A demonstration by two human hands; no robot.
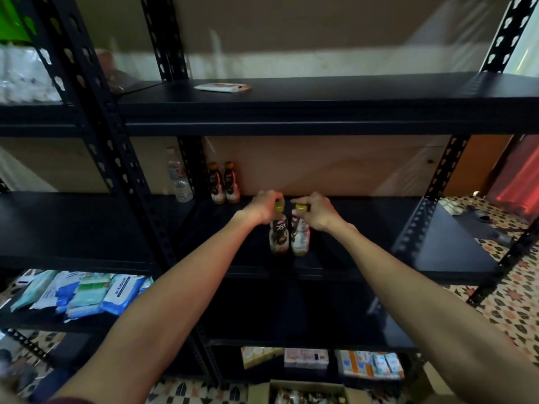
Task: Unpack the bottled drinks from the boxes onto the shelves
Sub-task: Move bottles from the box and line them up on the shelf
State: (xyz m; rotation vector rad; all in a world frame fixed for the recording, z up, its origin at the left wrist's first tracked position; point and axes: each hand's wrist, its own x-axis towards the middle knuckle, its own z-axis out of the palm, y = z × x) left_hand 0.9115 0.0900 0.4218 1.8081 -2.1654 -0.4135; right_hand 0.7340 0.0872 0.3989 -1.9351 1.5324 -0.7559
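Two small drink bottles with yellow caps stand side by side over the middle black shelf [364,252]. My left hand [262,207] grips the cap of the left bottle [278,237]. My right hand [316,211] grips the cap of the right bottle [300,239]. Whether their bases touch the shelf is not visible. Two more bottles of the same kind [224,183] stand at the back left of that shelf. An open cardboard box [306,392] with more bottles sits on the floor below, at the frame's bottom edge.
A clear water bottle [180,182] stands behind the black upright post [128,182]. A flat white packet [223,87] lies on the upper shelf. Blue wipe packs [87,293] fill the lower left shelf; small cartons [320,360] sit on the bottom shelf. Patterned floor tiles lie to the right.
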